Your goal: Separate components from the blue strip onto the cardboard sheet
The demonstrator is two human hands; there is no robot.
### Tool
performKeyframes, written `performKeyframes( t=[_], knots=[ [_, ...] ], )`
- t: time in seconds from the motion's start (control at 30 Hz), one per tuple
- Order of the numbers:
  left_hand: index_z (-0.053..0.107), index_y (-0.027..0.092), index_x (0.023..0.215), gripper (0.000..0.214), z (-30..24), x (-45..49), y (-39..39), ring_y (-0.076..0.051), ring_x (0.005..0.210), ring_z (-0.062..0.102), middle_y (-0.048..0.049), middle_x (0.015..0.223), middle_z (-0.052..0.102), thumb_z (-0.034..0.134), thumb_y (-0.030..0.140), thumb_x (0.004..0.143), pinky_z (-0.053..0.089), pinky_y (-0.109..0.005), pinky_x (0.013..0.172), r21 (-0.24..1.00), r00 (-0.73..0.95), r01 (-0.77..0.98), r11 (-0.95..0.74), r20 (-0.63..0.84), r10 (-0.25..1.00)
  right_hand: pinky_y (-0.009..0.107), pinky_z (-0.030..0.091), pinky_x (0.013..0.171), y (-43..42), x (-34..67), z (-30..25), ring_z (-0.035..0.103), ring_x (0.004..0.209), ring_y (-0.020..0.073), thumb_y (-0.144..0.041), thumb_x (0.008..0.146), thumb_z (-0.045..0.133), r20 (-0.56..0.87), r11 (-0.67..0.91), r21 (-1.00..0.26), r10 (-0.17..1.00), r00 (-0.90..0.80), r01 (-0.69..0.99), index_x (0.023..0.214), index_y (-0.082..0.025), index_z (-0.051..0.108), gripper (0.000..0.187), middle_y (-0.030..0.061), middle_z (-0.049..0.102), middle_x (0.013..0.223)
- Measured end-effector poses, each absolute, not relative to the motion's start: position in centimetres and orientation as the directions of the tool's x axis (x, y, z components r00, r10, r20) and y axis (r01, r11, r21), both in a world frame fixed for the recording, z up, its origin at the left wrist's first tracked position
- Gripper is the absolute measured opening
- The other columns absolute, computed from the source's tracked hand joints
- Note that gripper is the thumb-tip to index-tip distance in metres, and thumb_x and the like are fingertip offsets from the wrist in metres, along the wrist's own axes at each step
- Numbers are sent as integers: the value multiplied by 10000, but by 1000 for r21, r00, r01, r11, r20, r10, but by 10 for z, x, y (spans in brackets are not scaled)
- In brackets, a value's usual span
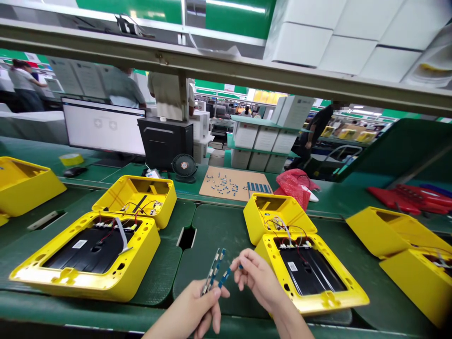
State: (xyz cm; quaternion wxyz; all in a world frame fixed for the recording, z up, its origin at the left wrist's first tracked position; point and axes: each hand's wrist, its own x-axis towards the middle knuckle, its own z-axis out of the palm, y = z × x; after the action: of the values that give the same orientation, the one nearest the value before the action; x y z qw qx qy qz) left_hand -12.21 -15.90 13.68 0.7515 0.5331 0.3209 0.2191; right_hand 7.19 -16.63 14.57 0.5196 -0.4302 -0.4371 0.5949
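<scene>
My left hand (192, 311) holds a few thin strips (214, 272) studded with small blue parts, fanned upward over the green belt. My right hand (257, 278) pinches the tip of one strip (226, 277) between thumb and finger. Just right of my right hand lies an open yellow housing (318, 294) with a black board and red and black wires inside. A second open yellow housing (74, 278) lies to the left, apart from both hands.
More yellow housings sit at the far left (24, 183) and right (409, 240). Behind are a cardboard sheet (233, 183) with small blue parts, a small fan (184, 168), a monitor (102, 126), a red bag (294, 186). People stand beyond the bench.
</scene>
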Motion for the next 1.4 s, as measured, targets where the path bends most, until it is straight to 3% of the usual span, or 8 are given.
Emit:
performKeyframes(
  t=[0.17,0.5,0.83,0.9,0.97,1.1,1.23,1.4],
  knots=[
    [529,77,1096,456,137,-124,-160,-29,292,342,-32,552,620,447,466,873,211,-127,276,949,731,-12,315,-207,651,142,325,391,-170,60,135,455,478,38,-399,807,598,-116,-167,-958,969,-219,-234,951,-146,524,300,-10,551,660],
    [525,47,1113,509,131,-129,-158,-39,323,431,-115,678,689,465,485,862,298,-114,284,939,720,19,343,-251,647,153,249,359,-166,63,139,405,424,25,-443,788,606,-113,-125,-984,989,-95,-126,811,-152,512,307,-26,545,619],
    [519,52,1066,508,129,-124,-157,-43,302,382,-96,621,673,419,508,865,233,-129,273,945,649,67,320,-285,706,249,401,614,-166,61,136,530,650,93,-433,862,483,166,140,-838,986,1,527,821,-204,575,250,-11,591,711],
    [522,53,1051,496,131,-125,-157,-40,300,379,-92,613,669,425,502,863,233,-127,273,943,656,63,328,-287,698,242,381,552,-164,60,133,510,591,87,-436,852,500,116,101,-898,993,10,427,820,-198,561,248,-11,581,693],
    [521,53,1049,492,131,-126,-156,-40,298,378,-89,609,667,430,499,862,235,-126,271,941,656,58,333,-287,698,217,315,443,-161,59,130,446,490,66,-448,844,506,-19,-19,-996,1000,-8,91,815,-188,513,262,-14,566,682],
    [508,52,1087,505,129,-128,-155,-43,301,383,-87,614,669,430,498,862,247,-125,267,937,644,43,346,-291,707,174,335,435,-162,56,126,474,549,52,-342,823,564,-108,-164,-898,982,-157,-409,840,-158,503,194,19,575,817],
    [546,71,1063,480,130,-128,-156,-37,290,370,-69,591,659,412,491,873,251,-116,263,953,671,22,303,-239,702,161,355,445,-167,49,123,477,532,52,-351,812,595,-109,-206,-905,958,-266,-371,969,-141,536,269,6,550,702],
    [570,77,1036,452,133,-130,-157,-27,290,366,-77,614,669,424,474,874,239,-108,264,960,695,41,277,-227,683,159,266,385,-163,45,121,394,431,37,-426,772,632,-136,-172,-972,967,-215,-161,834,-134,529,316,-24,521,547]
  ],
)
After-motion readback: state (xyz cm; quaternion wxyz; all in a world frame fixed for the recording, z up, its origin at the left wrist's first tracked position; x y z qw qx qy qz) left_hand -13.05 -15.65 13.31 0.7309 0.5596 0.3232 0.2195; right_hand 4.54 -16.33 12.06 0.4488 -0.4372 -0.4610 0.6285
